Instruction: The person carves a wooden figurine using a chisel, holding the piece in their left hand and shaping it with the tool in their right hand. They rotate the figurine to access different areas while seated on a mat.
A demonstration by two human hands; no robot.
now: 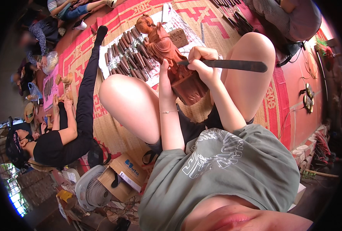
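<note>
A reddish-brown carved wooden figure leans away from me between my bare knees, its thick base nearest me. My left hand grips the figure's left side; the thumb shows, the other fingers are mostly hidden. My right hand is closed round a long, flat, dark tool with a rounded end jutting right. The tool's narrow end meets the figure's lower part; its exact kind is unclear. Beyond my left knee, several wooden-handled carving chisels lie in rows on a white cloth.
A carved wooden block lies behind the figure. More dark tools rest on the patterned mat at the far right. Another person sits at left. A fan and an open cardboard box stand at lower left.
</note>
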